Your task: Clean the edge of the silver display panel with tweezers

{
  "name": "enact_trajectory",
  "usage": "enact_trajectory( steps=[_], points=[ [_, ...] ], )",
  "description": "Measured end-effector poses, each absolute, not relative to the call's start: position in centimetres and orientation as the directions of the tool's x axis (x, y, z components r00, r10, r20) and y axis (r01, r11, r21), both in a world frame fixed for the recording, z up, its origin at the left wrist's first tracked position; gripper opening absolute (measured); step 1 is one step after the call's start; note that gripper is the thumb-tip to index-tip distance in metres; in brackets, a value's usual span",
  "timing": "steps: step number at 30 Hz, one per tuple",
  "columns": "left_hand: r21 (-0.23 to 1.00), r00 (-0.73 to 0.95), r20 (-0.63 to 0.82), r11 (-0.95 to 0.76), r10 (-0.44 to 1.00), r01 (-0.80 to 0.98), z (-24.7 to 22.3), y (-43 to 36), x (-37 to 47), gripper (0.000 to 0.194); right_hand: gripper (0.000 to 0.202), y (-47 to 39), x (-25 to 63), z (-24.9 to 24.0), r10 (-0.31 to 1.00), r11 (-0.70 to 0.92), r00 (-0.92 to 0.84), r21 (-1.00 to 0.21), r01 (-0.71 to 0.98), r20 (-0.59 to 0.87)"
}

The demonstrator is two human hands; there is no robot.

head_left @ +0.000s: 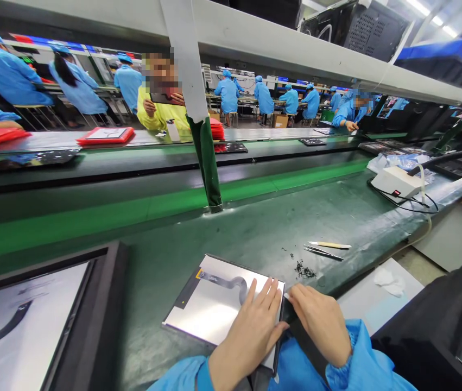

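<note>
A tablet-sized display panel point(202, 312) with a silvery back lies on the green bench in front of me, a dark flex cable point(231, 282) curving across it. My left hand point(253, 320) rests flat on the panel's right part, fingers stretched out and thumb near the edge. At that right edge my right hand point(320, 320) is closed, fingers pinched on a black strip point(307, 347) that runs down toward my lap. The exact grip point is hidden behind the fingers. Beyond the right hand lie tweezers point(323, 252), a yellow-handled blade tool point(330, 245) and small black scraps point(304, 269).
A black foam tray point(106, 315) holding another panel stands at left. A green post point(208, 168) rises from the bench. A white device point(397, 182) with cables sits at right, above black foam trays point(426, 326). Co-workers in blue, one in yellow, sit across the conveyor line point(133, 168).
</note>
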State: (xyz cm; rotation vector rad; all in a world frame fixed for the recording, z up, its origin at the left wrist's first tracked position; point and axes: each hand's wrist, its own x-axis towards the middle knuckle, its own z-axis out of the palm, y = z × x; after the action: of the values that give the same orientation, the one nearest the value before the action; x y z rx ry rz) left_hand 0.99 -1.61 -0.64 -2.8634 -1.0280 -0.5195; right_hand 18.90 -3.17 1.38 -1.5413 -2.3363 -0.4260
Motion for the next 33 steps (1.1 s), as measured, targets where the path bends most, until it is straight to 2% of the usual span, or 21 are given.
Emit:
enact_trajectory(
  steps=[4,9,11,14,21,27,33],
  points=[
    [0.067,0.716,0.341,-0.776,0.609,0.627,-0.7,-1.6,1.0,0.048,0.038,-3.1,19.2,1.4,0.854,0.364,-0.356,0.052,0.930,0.379],
    [0.086,0.719,0.342,-0.783,0.604,0.617,-0.7,-1.5,0.8,0.047,0.027,-2.9,20.8,2.0,0.926,0.340,-0.279,-0.239,0.909,0.255],
    [0.090,0.722,0.341,-0.786,0.602,0.612,-0.7,-1.5,0.8,0.048,0.028,-2.9,21.2,2.1,0.934,0.315,-0.243,-0.287,0.905,0.261],
    [0.102,0.720,0.343,-0.786,0.603,0.610,-0.7,-1.6,0.7,0.047,0.036,-3.1,21.0,1.9,0.916,0.340,-0.263,-0.239,0.910,0.303],
    [0.112,0.721,0.329,-0.783,0.610,0.611,-0.6,-1.5,0.8,0.047,0.045,-3.0,19.8,1.8,0.849,0.399,-0.356,-0.034,0.916,0.390],
    [0.091,0.714,0.333,-0.775,0.616,0.626,-0.4,-1.6,0.8,0.045,0.035,-3.0,19.4,2.1,0.845,0.402,-0.403,0.080,0.912,0.352],
    [0.074,0.718,0.332,-0.775,0.612,0.627,-0.6,-1.6,0.9,0.047,0.031,-3.0,18.9,2.4,0.865,0.377,-0.403,0.143,0.915,0.297]
  ],
)
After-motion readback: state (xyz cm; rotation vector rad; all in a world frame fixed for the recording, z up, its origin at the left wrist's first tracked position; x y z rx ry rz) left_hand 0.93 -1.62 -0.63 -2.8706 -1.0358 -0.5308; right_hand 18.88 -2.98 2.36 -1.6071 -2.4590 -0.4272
